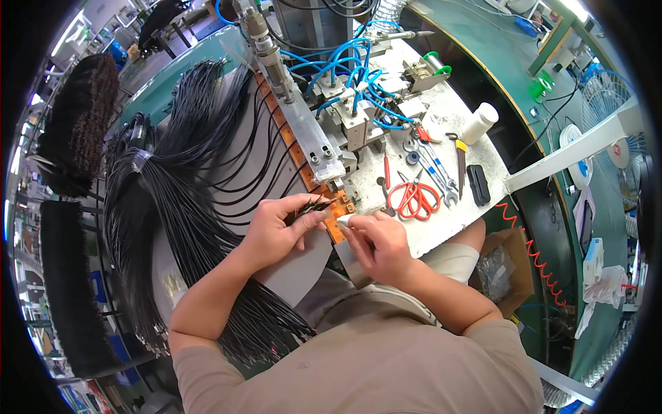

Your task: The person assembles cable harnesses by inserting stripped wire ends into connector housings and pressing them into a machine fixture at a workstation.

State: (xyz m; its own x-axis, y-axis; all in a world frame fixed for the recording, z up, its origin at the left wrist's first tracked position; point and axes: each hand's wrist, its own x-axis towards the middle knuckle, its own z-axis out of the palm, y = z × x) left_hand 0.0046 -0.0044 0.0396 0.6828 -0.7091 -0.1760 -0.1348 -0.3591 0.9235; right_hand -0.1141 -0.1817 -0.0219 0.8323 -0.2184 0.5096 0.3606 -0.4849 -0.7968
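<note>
My left hand (270, 233) pinches the end of a black cable (314, 207), where thin dark wires fan out between thumb and forefinger. Just right of it, my right hand (380, 247) is closed, its fingertips by an orange fixture strip (336, 231). Something small and white (344, 219) shows at those fingertips; whether it is held or worn on a finger I cannot tell. Several black cables run from the strip's left side to a large bundle of black cables (200, 152). Above both hands stands a metal machine head (318, 155) with blue air tubes (352, 62).
On the white worktop right of the machine lie red-handled scissors (422, 201), wrenches (441, 181), a black case (478, 185) and a white bottle (480, 123). A cardboard box (514, 269) stands at lower right, near a coiled red hose (541, 265). A fan (610, 114) is farther right.
</note>
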